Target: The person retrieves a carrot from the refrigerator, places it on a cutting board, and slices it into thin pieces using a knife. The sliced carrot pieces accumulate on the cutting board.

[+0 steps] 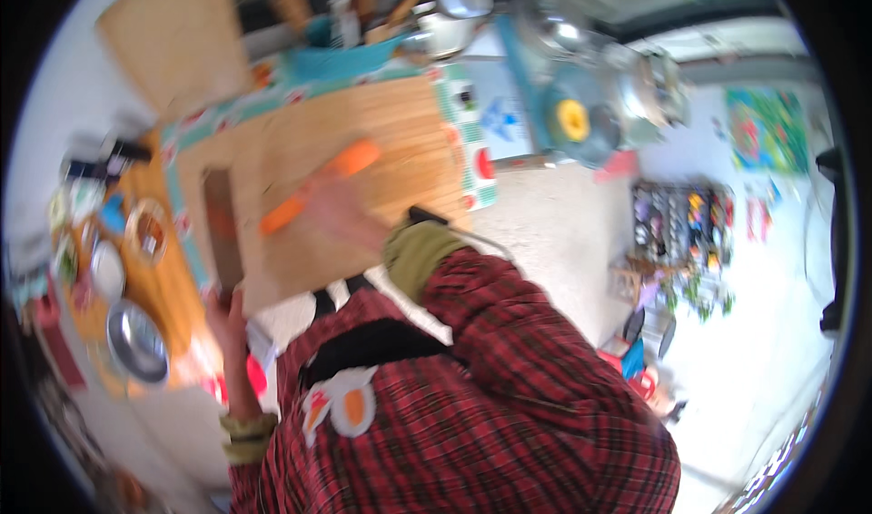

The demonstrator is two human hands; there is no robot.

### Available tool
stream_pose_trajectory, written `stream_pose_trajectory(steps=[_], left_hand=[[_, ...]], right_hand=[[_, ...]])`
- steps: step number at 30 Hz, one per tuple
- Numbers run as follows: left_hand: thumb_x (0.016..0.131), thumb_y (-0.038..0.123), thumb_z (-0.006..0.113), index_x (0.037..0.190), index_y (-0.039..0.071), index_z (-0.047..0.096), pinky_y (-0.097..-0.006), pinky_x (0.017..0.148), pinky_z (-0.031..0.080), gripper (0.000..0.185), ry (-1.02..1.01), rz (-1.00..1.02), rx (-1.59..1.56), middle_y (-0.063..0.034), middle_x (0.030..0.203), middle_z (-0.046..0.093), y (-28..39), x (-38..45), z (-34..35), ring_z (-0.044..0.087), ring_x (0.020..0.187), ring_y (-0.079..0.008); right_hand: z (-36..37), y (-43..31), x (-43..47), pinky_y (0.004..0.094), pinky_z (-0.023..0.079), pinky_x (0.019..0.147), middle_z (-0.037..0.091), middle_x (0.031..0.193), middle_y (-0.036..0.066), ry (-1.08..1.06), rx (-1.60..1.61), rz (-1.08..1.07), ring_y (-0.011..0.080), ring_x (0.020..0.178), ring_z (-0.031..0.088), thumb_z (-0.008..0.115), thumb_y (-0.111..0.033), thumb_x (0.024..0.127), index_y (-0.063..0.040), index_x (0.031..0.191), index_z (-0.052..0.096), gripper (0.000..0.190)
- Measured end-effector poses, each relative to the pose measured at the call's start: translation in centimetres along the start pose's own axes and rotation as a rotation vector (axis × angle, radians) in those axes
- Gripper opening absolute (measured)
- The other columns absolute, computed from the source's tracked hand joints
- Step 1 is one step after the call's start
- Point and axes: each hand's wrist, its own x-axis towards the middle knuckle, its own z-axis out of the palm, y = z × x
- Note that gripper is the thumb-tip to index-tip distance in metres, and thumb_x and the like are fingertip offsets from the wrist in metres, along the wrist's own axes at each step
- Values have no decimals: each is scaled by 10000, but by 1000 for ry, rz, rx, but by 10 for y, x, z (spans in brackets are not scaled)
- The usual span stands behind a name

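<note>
My left hand (pixel 226 320) grips the handle of a broad-bladed kitchen knife (pixel 223 231), a cleaver by its shape. Its blade points away from me over the left part of a wooden cutting board (pixel 409 126). Blurred by motion, my right hand (pixel 346 211) closes around the middle of a carrot (pixel 286 213). Both orange ends of the carrot show, one on each side of the hand. It lies slanted over the board, to the right of the knife; whether it touches the wood I cannot tell.
A patterned cloth (pixel 482 166) shows under the board. On the wooden table at left are a wicker basket (pixel 146 231) and a metal bowl (pixel 137 342). Behind the board is a blue-green tray (pixel 340 61) with utensils nearby. A shoe rack (pixel 681 221) stands far right.
</note>
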Motion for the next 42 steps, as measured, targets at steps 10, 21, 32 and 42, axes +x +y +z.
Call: stream_pose_trajectory(steps=[10, 21, 32, 42], left_hand=[[815, 122, 621, 831, -3, 504, -267, 403, 319, 172, 3, -60, 294, -20, 529, 464, 24, 4, -3, 398, 409, -89], [816, 120, 628, 788, 10, 481, -258, 401, 318, 186, -13, -24, 221, -3, 525, 429, 20, 10, -4, 390, 409, -84], [814, 93, 621, 971, 6, 573, -275, 498, 408, 187, -85, -23, 149, -29, 618, 486, 7, 18, -1, 479, 521, -113], [788, 200, 665, 1034, 12, 580, -340, 544, 442, 321, -76, 16, 478, -122, 656, 607, 36, 20, 4, 585, 560, -230]], right_hand=[[22, 21, 31, 394, 361, 873, 552, 849, 54, 120, 67, -237, 231, 883, 542, 573, -176, 736, -152, 815, 623, 96], [8, 27, -3, 370, 382, 818, 530, 911, 38, 81, 115, -324, 244, 949, 499, 651, -192, 679, -196, 842, 645, 163], [22, 18, -1, 399, 398, 794, 545, 878, 66, 14, -96, -166, 266, 914, 526, 605, -200, 704, -150, 880, 620, 184], [-13, -12, -18, 398, 416, 751, 551, 930, 42, 183, 246, -204, 268, 860, 517, 673, -126, 694, -130, 985, 634, 293]])
